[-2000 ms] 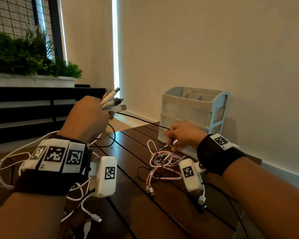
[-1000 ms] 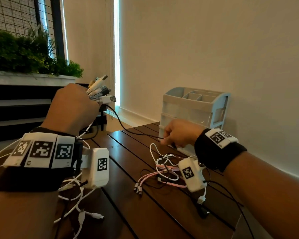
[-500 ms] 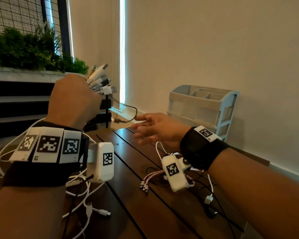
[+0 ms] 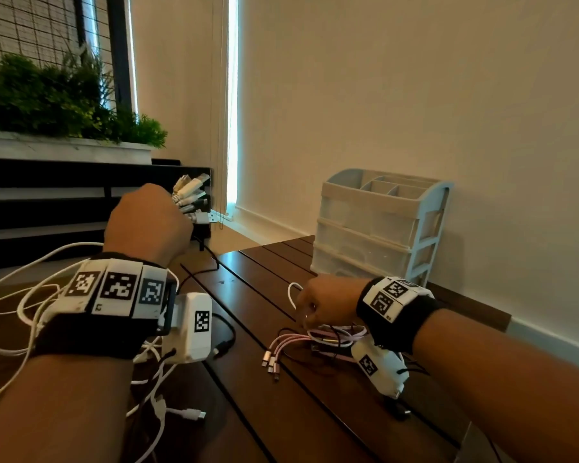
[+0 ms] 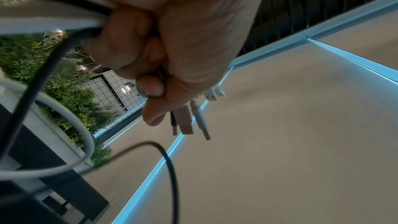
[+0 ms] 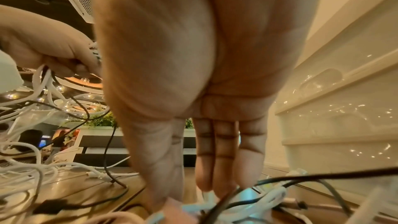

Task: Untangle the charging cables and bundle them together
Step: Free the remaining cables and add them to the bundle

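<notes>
My left hand (image 4: pixel 168 212) is raised over the table's left end, and its fist grips a bunch of cable plugs (image 4: pixel 191 195) that stick out of the top. In the left wrist view the left hand (image 5: pixel 155 81) has its fingers curled tight round the plugs (image 5: pixel 189 120). White cables (image 4: pixel 24 295) and a black one hang from it in loops. My right hand (image 4: pixel 306 312) is down on the tangle of pink, white and black cables (image 4: pixel 331 339). In the right wrist view the right hand (image 6: pixel 193 198) has thumb and fingertips meeting on a white cable (image 6: pixel 241 207).
A pale plastic drawer organiser (image 4: pixel 378 225) stands against the wall just behind my right hand. The dark slatted table (image 4: pixel 315 412) ends close on the right. Pink plug ends (image 4: pixel 271 360) lie mid-table. A planter with greenery (image 4: pixel 64 95) stands beyond the left end.
Half a second ago my right hand was open in the air near the left. It has dropped back onto the tangle and closed on a cable. The left hand has sunk a little.
</notes>
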Motion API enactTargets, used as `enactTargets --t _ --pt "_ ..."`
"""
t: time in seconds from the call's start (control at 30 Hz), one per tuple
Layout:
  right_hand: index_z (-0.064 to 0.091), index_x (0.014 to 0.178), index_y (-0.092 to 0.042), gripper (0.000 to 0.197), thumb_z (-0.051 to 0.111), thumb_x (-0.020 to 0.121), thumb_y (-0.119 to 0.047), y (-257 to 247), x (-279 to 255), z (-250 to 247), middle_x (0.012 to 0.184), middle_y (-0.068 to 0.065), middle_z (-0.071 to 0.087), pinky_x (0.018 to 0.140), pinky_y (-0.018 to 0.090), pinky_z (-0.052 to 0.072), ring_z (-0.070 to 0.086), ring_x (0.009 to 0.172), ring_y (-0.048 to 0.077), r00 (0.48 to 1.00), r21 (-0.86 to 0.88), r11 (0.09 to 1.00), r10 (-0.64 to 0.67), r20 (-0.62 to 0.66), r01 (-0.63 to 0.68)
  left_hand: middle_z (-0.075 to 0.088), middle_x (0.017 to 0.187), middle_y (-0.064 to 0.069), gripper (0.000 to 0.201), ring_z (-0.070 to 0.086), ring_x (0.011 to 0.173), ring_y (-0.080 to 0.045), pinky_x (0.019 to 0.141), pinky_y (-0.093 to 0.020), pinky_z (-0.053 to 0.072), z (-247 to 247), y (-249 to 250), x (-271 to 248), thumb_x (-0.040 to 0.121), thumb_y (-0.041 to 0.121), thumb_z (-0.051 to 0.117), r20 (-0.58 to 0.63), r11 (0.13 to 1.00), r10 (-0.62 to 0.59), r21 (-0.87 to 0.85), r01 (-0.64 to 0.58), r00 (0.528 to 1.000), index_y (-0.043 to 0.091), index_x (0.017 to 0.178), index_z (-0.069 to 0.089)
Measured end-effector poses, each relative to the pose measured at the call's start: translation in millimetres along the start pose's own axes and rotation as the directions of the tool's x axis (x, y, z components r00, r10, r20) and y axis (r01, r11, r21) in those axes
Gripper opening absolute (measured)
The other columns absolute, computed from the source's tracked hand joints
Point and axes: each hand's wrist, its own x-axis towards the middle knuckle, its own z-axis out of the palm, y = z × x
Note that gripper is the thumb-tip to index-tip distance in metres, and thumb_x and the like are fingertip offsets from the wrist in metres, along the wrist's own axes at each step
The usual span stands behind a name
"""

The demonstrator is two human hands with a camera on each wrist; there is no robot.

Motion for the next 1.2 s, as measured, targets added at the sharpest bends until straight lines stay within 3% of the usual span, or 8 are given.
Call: enactTargets --t 0.17,0.33,0.43,0.6,0.73,0.83,1.07,1.2 --pt "0.065 0.112 -0.020 0.036 0.075 0.077 -0.025 -6 0 -1 0.114 0.001 0.054 0.077 0.030 0.051 0.054 0.096 0.016 0.991 -0.146 0.985 -0.072 0.111 0.088 0.049 0.070 -0.011 0.003 0.046 0.068 -0.029 0.061 -0.034 0.035 -11 0 1 0.087 0.008 0.058 -0.036 0.998 0.047 -0.050 -0.048 0.998 0.006 0.085 0.057" --pt "0.053 0.113 -0.020 0.051 0.081 0.070 -0.017 -9 5 9 0.117 0.001 0.042 0.082 0.042 0.055 0.052 0.099 0.023 0.981 -0.291 0.952 -0.043 0.192 0.099 0.052 0.081 -0.014 0.018 0.048 0.074 -0.029 0.064 -0.035 0.038 -19 5 0 0.087 0.012 0.061 -0.091 0.996 0.049 -0.063 -0.055 0.995 0.000 0.101 0.063" --pt "0.051 0.104 -0.018 0.042 0.077 0.073 -0.009 -6 6 15 0.118 0.003 0.045 0.083 0.038 0.053 0.053 0.099 0.023 0.978 -0.316 0.944 -0.033 0.208 0.099 0.052 0.084 -0.014 0.024 0.048 0.077 -0.028 0.066 -0.036 0.039 -23 7 0 0.087 0.014 0.063 -0.103 0.996 0.041 -0.070 -0.048 0.994 -0.001 0.106 0.063" --pt "0.046 0.084 -0.022 0.023 0.064 0.083 -0.009 3 3 20 0.095 0.001 0.056 0.077 0.032 0.051 0.054 0.084 0.016 0.982 -0.217 0.964 -0.126 0.140 0.155 0.057 0.092 -0.017 0.028 0.048 0.080 -0.027 0.068 -0.035 0.040 -26 7 0 0.088 0.015 0.063 -0.126 0.995 0.033 -0.093 -0.045 0.991 -0.001 0.111 0.063" --pt "0.047 0.091 -0.019 0.006 0.053 0.091 -0.017 10 -1 20 0.087 0.000 0.054 0.066 0.027 0.046 0.055 0.079 0.019 0.992 -0.149 0.982 -0.103 0.068 0.113 0.053 0.083 -0.010 0.025 0.049 0.077 -0.026 0.066 -0.034 0.039 -24 10 -2 0.088 0.015 0.063 -0.118 0.991 0.075 -0.105 -0.088 0.990 0.000 0.108 0.064" --pt "0.041 0.104 -0.024 0.019 0.051 0.091 -0.017 16 -3 23 0.080 -0.007 0.042 0.065 0.031 0.047 0.055 0.080 0.021 0.998 -0.120 0.991 -0.058 0.006 0.058 0.048 0.067 -0.003 0.019 0.049 0.072 -0.025 0.063 -0.030 0.037 -21 14 -4 0.087 0.014 0.063 -0.096 0.987 0.112 -0.109 -0.122 0.989 0.004 0.103 0.065" --pt "0.042 0.112 -0.026 0.022 0.047 0.093 -0.016 26 -4 27 0.087 -0.001 0.051 0.062 0.031 0.046 0.055 0.077 0.019 0.996 -0.073 0.996 -0.047 -0.081 0.042 0.051 0.071 -0.005 0.017 0.051 0.072 -0.025 0.061 -0.030 0.037 -18 17 -4 0.086 0.014 0.064 -0.072 0.986 0.115 -0.110 -0.122 0.991 0.007 0.102 0.065" --pt "0.050 0.109 -0.021 0.022 0.045 0.091 -0.010 28 -4 25 0.093 0.007 0.060 0.073 0.040 0.052 0.058 0.082 0.023 0.994 -0.077 0.995 -0.065 -0.093 0.058 0.050 0.071 -0.004 0.015 0.051 0.069 -0.024 0.061 -0.030 0.037 -17 17 -4 0.086 0.014 0.064 -0.070 0.985 0.117 -0.120 -0.125 0.991 0.008 0.099 0.064"
